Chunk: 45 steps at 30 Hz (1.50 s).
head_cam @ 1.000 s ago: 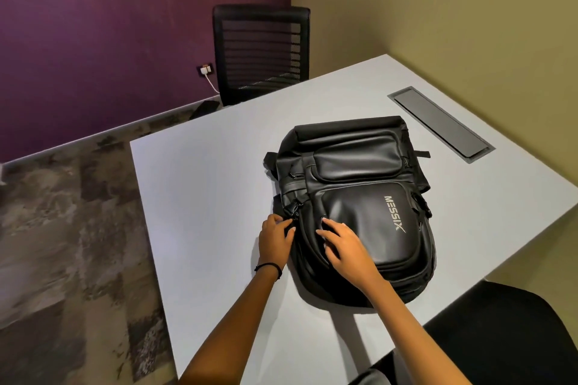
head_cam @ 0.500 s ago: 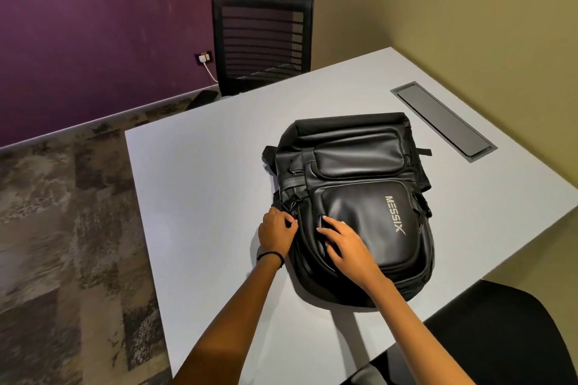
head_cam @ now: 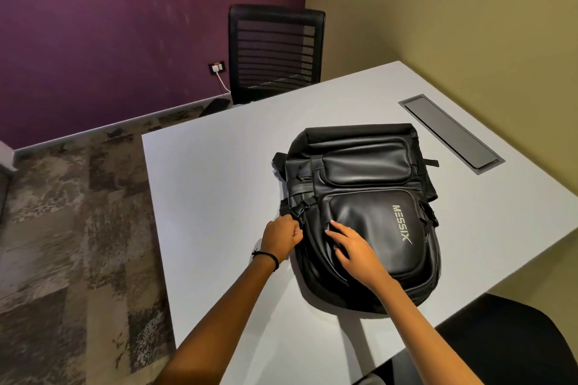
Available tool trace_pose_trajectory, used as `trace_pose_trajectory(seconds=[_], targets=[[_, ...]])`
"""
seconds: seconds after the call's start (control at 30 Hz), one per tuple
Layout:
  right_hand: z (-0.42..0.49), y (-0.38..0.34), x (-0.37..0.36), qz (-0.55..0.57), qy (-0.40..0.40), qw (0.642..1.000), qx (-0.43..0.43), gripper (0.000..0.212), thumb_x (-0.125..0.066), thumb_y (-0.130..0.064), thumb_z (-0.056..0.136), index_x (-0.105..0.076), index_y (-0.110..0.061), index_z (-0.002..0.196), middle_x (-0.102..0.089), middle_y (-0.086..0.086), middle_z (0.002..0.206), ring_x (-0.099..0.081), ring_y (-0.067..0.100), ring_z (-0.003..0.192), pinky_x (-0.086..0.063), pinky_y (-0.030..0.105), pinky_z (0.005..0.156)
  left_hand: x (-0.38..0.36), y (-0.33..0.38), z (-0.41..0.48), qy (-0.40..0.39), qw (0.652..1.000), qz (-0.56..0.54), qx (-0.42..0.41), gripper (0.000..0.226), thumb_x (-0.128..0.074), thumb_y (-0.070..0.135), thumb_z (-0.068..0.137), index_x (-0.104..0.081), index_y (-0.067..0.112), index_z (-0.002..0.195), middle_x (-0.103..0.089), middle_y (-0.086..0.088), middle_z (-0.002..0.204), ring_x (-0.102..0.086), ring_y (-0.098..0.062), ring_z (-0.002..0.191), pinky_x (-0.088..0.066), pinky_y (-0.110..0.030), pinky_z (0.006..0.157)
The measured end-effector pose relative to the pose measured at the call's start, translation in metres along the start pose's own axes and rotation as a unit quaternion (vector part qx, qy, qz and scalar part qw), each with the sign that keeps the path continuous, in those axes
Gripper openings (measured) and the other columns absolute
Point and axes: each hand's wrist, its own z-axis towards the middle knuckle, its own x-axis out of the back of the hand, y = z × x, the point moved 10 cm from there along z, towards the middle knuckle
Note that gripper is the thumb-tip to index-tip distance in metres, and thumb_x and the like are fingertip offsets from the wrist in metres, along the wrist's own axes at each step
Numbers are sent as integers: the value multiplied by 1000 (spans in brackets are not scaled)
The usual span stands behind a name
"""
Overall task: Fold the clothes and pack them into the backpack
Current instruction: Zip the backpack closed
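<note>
Little has moved in the head view since a second ago: the left hand (head_cam: 283, 236) has edged slightly up the left side of the backpack (head_cam: 369, 172), and the right hand (head_cam: 353, 247) stays where it was. The backpack lies flat, front up, on the bench (head_cam: 212, 184). No clothes are in sight. The left hand's fingers are curled tight against the backpack's side at the zip line, seemingly pinching a pull, though the pull itself is hidden. The right hand lies with its fingers straight and spread, pressing on the front panel and holding nothing. The step looks like opening the zip. It should go best with the right hand pinning the panel just beside the zip and the left drawing along the seam without lifting. There is wide bare bench left of the backpack for folding, while the near edge is close behind it. A hatch (head_cam: 450, 131) sits to its right and a chair (head_cam: 275, 50) stands beyond it.
</note>
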Motion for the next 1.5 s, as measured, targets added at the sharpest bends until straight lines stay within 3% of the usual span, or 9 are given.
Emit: trace_pose_trajectory(seconds=[0.37, 0.57, 0.73, 0.93, 1.0, 1.07, 1.13, 1.23, 1.5], targets=[[1, -1, -3, 20, -16, 999, -27, 43, -48, -15, 93, -47, -16, 136, -30, 0, 151, -30, 17, 138, -26, 28, 111, -16, 26, -32, -54, 996, 13, -65, 18, -49, 14, 87, -59, 2, 78, -57, -14, 89, -54, -32, 83, -31, -31, 64], [2, -12, -21, 33, -101, 994, -18, 58, -47, -9, 86, -37, -25, 141, -18, 11, 155, -7, 28, 145, 0, 46, 117, -18, 29, -42, -69, 990, -102, -68, 15, -55, 14, 86, -58, 7, 74, -47, 3, 75, -49, -18, 71, -38, -30, 66], [4, -27, -39, -30, -131, 991, 2, 51, -51, -11, 85, -46, -24, 134, -2, 11, 157, 4, 29, 145, 2, 53, 114, -26, 12, -46, -63, 981, -182, -33, 20, -56, 17, 89, -55, 14, 69, -48, 3, 74, -49, -16, 72, -38, -22, 65], [8, -37, -27, -84, -1, 996, 23, 23, -57, -13, 89, -67, -16, 109, -34, 9, 149, -30, 25, 138, -15, 46, 114, -33, 6, -46, -99, 961, -259, -19, 20, -51, 24, 95, -60, 18, 78, -59, 8, 72, -57, -8, 69, -46, -21, 72], [8, -42, -18, -102, 51, 992, 47, 12, -71, -14, 78, -73, -16, 89, -56, 10, 129, -54, 28, 119, -35, 44, 103, -34, 2, -47, -126, 947, -295, -3, 28, -41, 27, 99, -62, 17, 84, -66, 3, 75, -61, -7, 70, -47, -14, 70], [7, -44, -10, -99, 92, 989, 62, 13, -83, -16, 63, -73, -16, 71, -66, 5, 100, -66, 24, 88, -50, 34, 80, -37, -5, -45, -132, 942, -306, 30, 34, -34, 29, 102, -63, 16, 89, -68, -1, 78, -62, -7, 69, -44, -11, 65], [7, -49, -6, -92, 100, 989, 65, 15, -85, -17, 61, -72, -17, 68, -63, -2, 82, -61, 17, 71, -47, 27, 66, -40, -13, -39, -121, 944, -302, 58, 35, -34, 33, 101, -62, 15, 90, -67, 0, 76, -61, -11, 69, -47, -18, 66], [6, -54, -3, -80, 105, 989, 73, 13, -84, -19, 64, -72, -19, 71, -59, -5, 72, -57, 14, 64, -45, 25, 66, -45, -13, -30, -118, 941, -305, 90, 34, -38, 40, 99, -59, 16, 85, -65, -1, 74, -61, -14, 67, -51, -30, 67], [9, -48, 0, -58, 76, 993, 75, 7, -76, -15, 72, -75, -14, 79, -65, 2, 73, -61, 22, 65, -38, 26, 62, -48, 3, -14, -98, 921, -357, 124, 41, -46, 28, 97, -52, 18, 58, -56, 3, 55, -53, -7, 51, -39, -19, 51]])
